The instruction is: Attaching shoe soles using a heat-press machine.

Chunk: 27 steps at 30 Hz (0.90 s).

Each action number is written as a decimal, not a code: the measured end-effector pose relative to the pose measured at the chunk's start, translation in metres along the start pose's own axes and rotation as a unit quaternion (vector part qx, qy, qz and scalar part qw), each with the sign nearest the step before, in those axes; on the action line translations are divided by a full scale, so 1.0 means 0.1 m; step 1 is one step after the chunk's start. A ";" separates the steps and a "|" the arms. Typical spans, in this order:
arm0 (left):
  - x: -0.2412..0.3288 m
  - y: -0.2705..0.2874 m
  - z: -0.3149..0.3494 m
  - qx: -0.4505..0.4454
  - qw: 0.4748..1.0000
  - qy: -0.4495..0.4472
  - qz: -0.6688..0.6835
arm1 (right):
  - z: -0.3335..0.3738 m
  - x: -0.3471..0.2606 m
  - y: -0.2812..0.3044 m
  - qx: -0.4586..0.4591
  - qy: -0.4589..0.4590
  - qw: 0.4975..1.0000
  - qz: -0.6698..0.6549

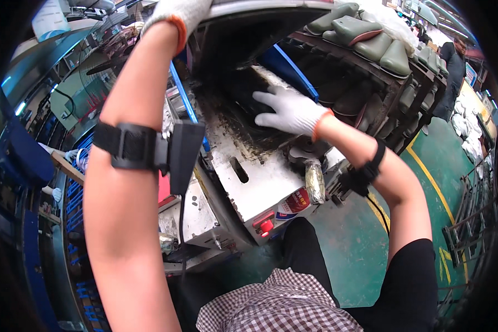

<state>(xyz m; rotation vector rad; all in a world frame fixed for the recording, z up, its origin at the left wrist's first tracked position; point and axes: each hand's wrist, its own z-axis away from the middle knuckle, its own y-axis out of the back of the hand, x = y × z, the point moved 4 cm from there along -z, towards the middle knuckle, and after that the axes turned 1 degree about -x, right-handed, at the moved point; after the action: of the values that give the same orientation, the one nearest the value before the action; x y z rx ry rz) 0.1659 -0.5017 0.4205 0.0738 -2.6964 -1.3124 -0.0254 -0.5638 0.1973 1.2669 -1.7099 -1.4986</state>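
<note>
In a white knit glove with an orange cuff, my left hand (178, 15) is up at the top edge of the view, beside the rim of a raised dark lid (243, 36). Its fingers are out of sight, so I cannot make out its grip. My right hand (291, 112), gloved the same way, reaches over the blackened, grimy bed (227, 102) of a white machine (249, 185). Its fingers are spread, and nothing shows in them. Whether they touch the bed is unclear. Just below that hand is a handle wrapped in shiny tape (315, 182).
Blue side rails (288, 71) flank the bed. A red button (266, 226) is on the machine's front. To the right, a dark rack (390, 83) carries several green boot-like pieces (393, 58). Beyond it a person (452, 77) stands near white bundles (466, 130). Metal frames (473, 232) stand at far right.
</note>
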 end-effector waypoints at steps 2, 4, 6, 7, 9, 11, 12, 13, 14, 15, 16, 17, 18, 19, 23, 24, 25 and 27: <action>-0.30 -0.12 0.23 0.043 0.966 -0.111 -0.230 | 0.48 -0.35 0.18 0.053 0.062 0.997 -0.007; -0.39 -0.27 0.33 0.014 0.987 -0.058 -0.150 | 0.91 -0.59 0.15 0.072 0.099 0.992 -0.029; 0.06 -0.57 0.80 -0.010 0.995 0.009 0.096 | 1.41 -0.52 0.05 0.112 0.096 0.988 -0.051; 0.07 -0.71 0.95 -0.018 0.996 0.029 0.079 | 1.56 -0.59 0.02 0.135 0.103 0.984 -0.055; 0.27 -0.94 1.29 -0.040 0.991 0.070 0.107 | 1.78 -0.63 -0.13 0.209 0.122 0.969 -0.056; 0.25 -1.10 1.66 -0.004 0.996 0.085 0.040 | 1.82 -0.82 -0.15 0.260 0.140 0.955 -0.034; 0.29 -1.23 1.82 0.004 0.996 0.088 0.029 | 1.83 -0.80 -0.21 0.263 0.137 0.955 -0.027; 0.30 -1.34 1.95 0.013 0.995 0.094 0.014 | 1.85 -0.77 -0.22 0.266 0.140 0.954 -0.023; 0.27 -1.42 2.09 0.022 0.995 0.098 0.014 | 1.85 -0.78 -0.20 0.266 0.148 0.952 -0.031; 0.30 -1.56 2.20 0.028 0.995 0.098 0.019 | 1.87 -0.73 -0.18 0.265 0.150 0.952 -0.036; 0.32 -1.67 2.31 0.030 0.995 0.097 0.016 | 1.92 -0.66 -0.18 0.287 0.161 0.944 -0.017; 0.32 -1.78 2.41 0.039 0.994 0.097 0.017 | 1.97 -0.59 -0.18 0.308 0.173 0.936 0.002; 0.33 -1.88 2.49 0.038 0.994 0.098 0.016 | 1.99 -0.54 -0.15 0.312 0.190 0.931 0.019; 0.34 -1.94 2.55 0.037 0.994 0.101 0.014 | 2.01 -0.46 -0.14 0.313 0.189 0.930 0.019; 0.39 -1.96 2.55 0.088 0.993 0.075 0.014 | 2.09 0.26 -0.17 0.366 0.086 0.922 0.095; 0.40 -1.97 2.55 0.092 0.993 0.075 0.008 | 2.04 0.51 -0.15 0.403 0.025 0.912 0.072; 0.43 -1.98 2.54 0.091 0.993 0.075 0.011 | 1.97 0.72 -0.09 0.437 -0.036 0.897 0.052; 0.41 -1.96 2.52 0.081 0.993 0.086 0.011 | 1.71 0.76 0.08 0.439 -0.074 0.895 0.037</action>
<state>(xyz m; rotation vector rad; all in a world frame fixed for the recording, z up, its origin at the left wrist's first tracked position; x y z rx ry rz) 0.0842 -0.4306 0.1173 0.1658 -2.6411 -1.0278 -0.2065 -0.5540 0.1494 1.4789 -2.6510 -0.7630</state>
